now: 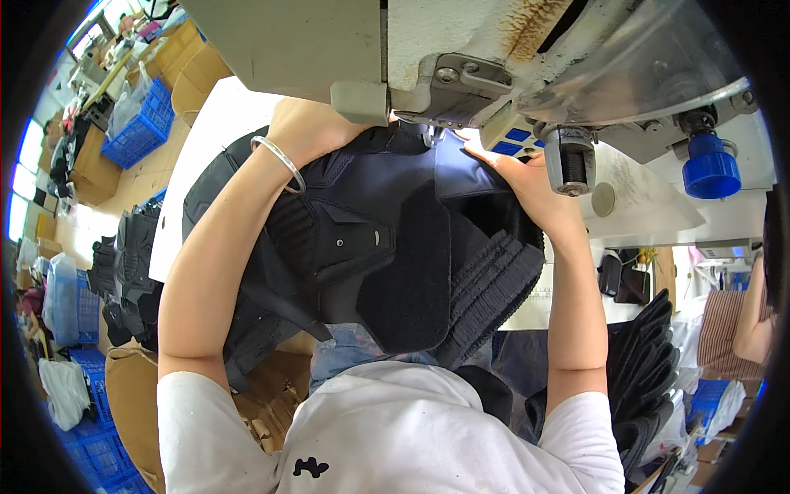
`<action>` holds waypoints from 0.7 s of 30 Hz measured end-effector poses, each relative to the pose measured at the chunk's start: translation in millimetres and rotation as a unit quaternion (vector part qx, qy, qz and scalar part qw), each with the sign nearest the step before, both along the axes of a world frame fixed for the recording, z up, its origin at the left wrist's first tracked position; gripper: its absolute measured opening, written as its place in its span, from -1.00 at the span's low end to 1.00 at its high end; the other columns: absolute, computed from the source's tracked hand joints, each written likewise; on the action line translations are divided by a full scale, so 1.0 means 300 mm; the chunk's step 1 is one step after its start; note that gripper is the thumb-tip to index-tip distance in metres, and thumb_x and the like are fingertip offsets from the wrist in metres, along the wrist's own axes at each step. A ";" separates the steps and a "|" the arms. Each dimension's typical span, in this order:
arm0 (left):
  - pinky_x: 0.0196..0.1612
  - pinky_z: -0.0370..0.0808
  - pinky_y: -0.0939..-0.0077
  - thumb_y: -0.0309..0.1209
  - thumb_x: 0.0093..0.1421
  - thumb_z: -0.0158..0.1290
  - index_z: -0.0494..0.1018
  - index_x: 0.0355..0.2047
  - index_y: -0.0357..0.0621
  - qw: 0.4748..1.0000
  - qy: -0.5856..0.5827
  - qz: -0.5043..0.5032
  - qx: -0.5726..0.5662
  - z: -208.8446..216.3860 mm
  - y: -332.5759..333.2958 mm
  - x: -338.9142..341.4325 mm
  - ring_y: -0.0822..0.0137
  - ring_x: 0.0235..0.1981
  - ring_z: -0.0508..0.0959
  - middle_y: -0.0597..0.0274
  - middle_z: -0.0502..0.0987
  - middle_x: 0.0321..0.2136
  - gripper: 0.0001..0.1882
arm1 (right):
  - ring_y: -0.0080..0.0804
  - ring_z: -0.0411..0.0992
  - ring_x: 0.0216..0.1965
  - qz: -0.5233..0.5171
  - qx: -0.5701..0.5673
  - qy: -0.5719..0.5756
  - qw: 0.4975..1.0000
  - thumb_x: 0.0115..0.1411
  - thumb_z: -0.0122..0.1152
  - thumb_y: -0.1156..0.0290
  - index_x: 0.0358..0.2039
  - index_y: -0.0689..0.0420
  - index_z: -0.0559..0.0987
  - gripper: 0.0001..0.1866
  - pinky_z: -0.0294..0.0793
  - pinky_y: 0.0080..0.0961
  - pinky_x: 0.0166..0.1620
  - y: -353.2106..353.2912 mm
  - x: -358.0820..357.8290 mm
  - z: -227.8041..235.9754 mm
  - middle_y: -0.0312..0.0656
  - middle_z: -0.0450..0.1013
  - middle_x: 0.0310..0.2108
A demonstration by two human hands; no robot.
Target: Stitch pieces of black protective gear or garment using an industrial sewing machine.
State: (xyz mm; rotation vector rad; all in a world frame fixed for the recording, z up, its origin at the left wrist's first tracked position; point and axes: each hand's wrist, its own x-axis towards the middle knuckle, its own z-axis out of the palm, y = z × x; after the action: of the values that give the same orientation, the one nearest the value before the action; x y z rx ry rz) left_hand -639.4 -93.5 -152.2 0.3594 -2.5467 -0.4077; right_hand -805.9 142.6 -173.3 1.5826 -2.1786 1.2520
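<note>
A large black padded fabric piece (346, 230) with ribbed panels and a smooth dark patch lies under the head of a sewing machine (461, 82) and hangs toward my lap. My left hand (317, 130), with a silver bangle at the wrist, is closed on its far left edge; the fingertips are hidden behind the machine. At the far right edge, beside the needle area, my right hand (531, 181) pinches the piece, one digit reaching across the cloth. The remaining fingers are mostly out of sight. Bright light falls on the cloth between both hands.
A blue knob (712, 169) and a clear cover (642, 66) jut out at the right of the machine. Stacked black pieces (646, 362) stand by my right elbow, and more black pieces (132, 267) lie left. Blue crates (140, 123) and an open cardboard box (136, 403) are at the left.
</note>
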 end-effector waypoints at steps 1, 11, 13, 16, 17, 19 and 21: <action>-0.27 0.52 0.25 0.07 0.01 0.21 0.62 -0.26 -0.01 1.000 -0.001 0.002 -0.017 -0.006 -0.010 0.001 0.11 -0.29 0.61 0.16 0.64 -0.34 -0.54 | 0.09 0.16 -0.65 0.000 -0.001 -0.001 1.000 -0.04 0.27 0.33 -0.66 0.36 0.41 -0.66 0.22 -0.28 -0.54 0.001 0.013 0.009 0.14 0.25 -0.70; -0.30 0.52 0.24 0.00 0.02 0.20 0.59 -0.31 -0.07 0.994 0.039 -0.022 -0.099 -0.037 -0.048 -0.022 0.10 -0.33 0.59 0.14 0.62 -0.39 -0.59 | -0.50 0.36 -0.52 -0.093 0.161 -0.068 0.980 0.14 0.32 0.26 -0.24 0.22 0.63 -0.71 0.40 -0.46 -0.38 0.034 0.067 0.095 -0.20 0.46 -0.56; -0.31 0.51 0.24 -0.01 0.02 0.20 0.59 -0.32 -0.07 0.989 0.076 -0.032 -0.119 -0.030 -0.043 -0.029 0.10 -0.34 0.59 0.14 0.62 -0.40 -0.59 | -0.49 0.38 -0.53 -0.118 0.143 -0.074 0.980 0.15 0.31 0.28 -0.25 0.21 0.63 -0.74 0.41 -0.47 -0.38 0.055 0.073 0.095 -0.21 0.47 -0.56; -0.31 0.51 0.23 -0.03 0.01 0.21 0.59 -0.35 -0.09 0.995 0.029 -0.016 -0.098 -0.019 -0.021 -0.017 0.09 -0.34 0.60 0.13 0.62 -0.40 -0.61 | -0.46 0.42 -0.42 -0.057 0.004 0.021 0.998 0.19 0.23 0.41 -0.25 0.26 0.60 -0.81 0.43 -0.50 -0.28 0.131 0.117 0.099 -0.18 0.50 -0.41; -0.31 0.51 0.21 -0.06 0.01 0.22 0.59 -0.37 -0.11 0.993 0.057 0.001 -0.108 -0.031 -0.010 -0.008 0.07 -0.35 0.59 0.11 0.61 -0.40 -0.63 | -0.33 0.42 -0.27 -0.110 -0.053 0.060 0.991 0.13 0.24 0.42 -0.27 0.22 0.63 -0.82 0.39 -0.42 -0.17 0.155 0.148 0.092 -0.14 0.50 -0.30; -0.32 0.50 0.19 -0.09 0.01 0.22 0.58 -0.40 -0.12 0.989 0.088 0.027 -0.116 -0.031 -0.005 0.020 0.05 -0.36 0.59 0.09 0.61 -0.41 -0.65 | -0.21 0.37 0.01 -0.150 -0.139 -0.021 0.979 0.06 0.23 0.48 -0.20 0.13 0.66 -0.74 0.29 -0.32 0.11 0.225 0.262 0.059 -0.15 0.47 -0.07; -0.26 0.49 0.17 -0.16 0.04 0.21 0.58 -0.39 -0.14 0.995 0.074 -0.025 -0.066 0.000 0.010 0.045 0.01 -0.35 0.57 0.07 0.59 -0.46 -0.70 | -0.09 0.35 0.09 -0.117 -0.132 0.041 0.983 0.13 0.26 0.14 -0.12 0.17 0.63 -0.59 0.23 -0.26 0.20 0.289 0.357 0.027 -0.07 0.46 -0.03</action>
State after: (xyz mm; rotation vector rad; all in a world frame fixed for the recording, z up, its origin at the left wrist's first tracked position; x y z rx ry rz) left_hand -625.8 -90.5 -152.2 0.2088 -2.4249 -0.2723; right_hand -698.8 229.1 -165.0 1.2150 -1.9833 1.3112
